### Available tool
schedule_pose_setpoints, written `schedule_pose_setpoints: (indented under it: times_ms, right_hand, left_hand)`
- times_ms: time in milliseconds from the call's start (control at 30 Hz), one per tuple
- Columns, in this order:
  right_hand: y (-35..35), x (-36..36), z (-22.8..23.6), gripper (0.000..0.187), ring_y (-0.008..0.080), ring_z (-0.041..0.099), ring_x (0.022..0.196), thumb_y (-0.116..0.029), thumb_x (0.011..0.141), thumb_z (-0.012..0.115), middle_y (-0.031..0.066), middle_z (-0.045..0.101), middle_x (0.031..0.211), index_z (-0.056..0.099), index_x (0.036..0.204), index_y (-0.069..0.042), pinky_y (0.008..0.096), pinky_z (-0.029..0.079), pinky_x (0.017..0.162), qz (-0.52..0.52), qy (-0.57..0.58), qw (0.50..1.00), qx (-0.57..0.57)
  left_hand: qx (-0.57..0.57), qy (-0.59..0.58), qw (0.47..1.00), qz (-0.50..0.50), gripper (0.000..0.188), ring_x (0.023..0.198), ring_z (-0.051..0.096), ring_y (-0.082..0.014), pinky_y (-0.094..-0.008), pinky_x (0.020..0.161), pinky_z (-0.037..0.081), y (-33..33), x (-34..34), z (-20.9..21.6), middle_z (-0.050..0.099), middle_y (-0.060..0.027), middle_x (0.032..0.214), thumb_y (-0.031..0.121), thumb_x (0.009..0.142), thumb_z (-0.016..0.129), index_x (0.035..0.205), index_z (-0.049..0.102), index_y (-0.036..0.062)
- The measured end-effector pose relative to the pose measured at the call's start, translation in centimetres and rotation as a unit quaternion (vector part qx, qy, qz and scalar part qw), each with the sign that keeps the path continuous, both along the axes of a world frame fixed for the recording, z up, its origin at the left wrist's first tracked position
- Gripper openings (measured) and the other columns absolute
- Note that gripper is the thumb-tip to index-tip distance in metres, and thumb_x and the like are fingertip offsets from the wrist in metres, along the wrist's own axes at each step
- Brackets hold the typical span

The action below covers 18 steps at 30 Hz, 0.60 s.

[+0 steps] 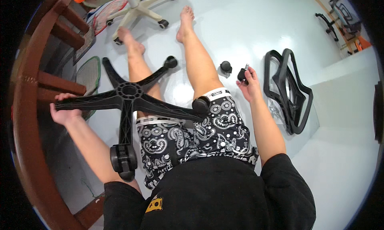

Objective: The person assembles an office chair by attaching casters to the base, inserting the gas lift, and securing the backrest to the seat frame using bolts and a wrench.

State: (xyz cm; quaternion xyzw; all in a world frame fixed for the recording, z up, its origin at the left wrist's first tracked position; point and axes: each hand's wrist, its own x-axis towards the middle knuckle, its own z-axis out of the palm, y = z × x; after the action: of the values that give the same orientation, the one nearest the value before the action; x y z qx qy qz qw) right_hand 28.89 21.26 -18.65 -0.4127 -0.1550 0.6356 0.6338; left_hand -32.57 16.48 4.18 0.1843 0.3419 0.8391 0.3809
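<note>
A black five-legged chair base (pixel 130 91) lies underside up over my legs. My left hand (pixel 66 110) is closed around the tip of its left leg. Three of its legs carry black casters: one at the near leg (pixel 124 160), one at the right leg (pixel 201 105) and one at the far right leg (pixel 171 62). The far left leg tip shows no wheel. Out to the right, my right hand (pixel 250 85) pinches a loose caster (pixel 242 75), its metal stem pointing up and away. Another loose caster (pixel 226 67) rests on the floor just left of it.
Black armrest frames (pixel 286 92) lie on the right, beside a clear bag of small parts (pixel 275 111). Brown wooden furniture (pixel 30 90) runs along the left. A white wheeled base (pixel 138 8) stands beyond my feet, and a green-edged mesh piece (pixel 90 72) leans at left.
</note>
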Motion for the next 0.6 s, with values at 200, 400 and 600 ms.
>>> schedule_pose_setpoints:
  times_ms: [200,400,600]
  right_hand:
    - [-5.1,-4.1,7.9,0.060,0.0289,0.065,0.096,-0.036,0.078,0.075,0.0125,0.060,0.111,0.042,0.124,-0.016,0.0353,0.059,0.066,0.147,-0.044,0.979,0.135]
    - [-6.6,-8.8,13.6,0.039,0.0232,0.068,0.073,-0.053,0.096,0.039,0.0199,0.060,0.116,0.038,0.125,-0.027,0.0213,0.047,0.043,0.244,0.053,0.965,0.082]
    - [-9.5,-11.8,17.2,0.072,0.0210,0.060,0.083,-0.014,0.083,0.069,0.0229,0.044,0.135,0.028,0.142,-0.023,0.0215,0.049,0.047,0.368,0.116,0.913,0.134]
  left_hand:
    - [0.182,0.152,0.965,-0.114,0.026,0.076,0.044,-0.0222,-0.0384,0.077,0.037,-1.7,6.8,7.1,0.043,-0.0059,0.073,0.031,0.088,0.037,0.083,0.047,0.0075]
    - [0.271,0.396,0.877,-0.040,0.042,0.067,0.046,-0.0224,-0.0356,0.064,0.037,-2.8,19.6,4.1,0.048,-0.0102,0.067,0.043,0.089,0.043,0.079,0.049,0.0032]
    - [0.262,0.513,0.816,-0.052,0.038,0.058,0.054,-0.0234,-0.0349,0.061,0.043,-4.7,26.4,3.3,0.055,-0.0093,0.064,0.035,0.089,0.047,0.069,0.053,0.0029]
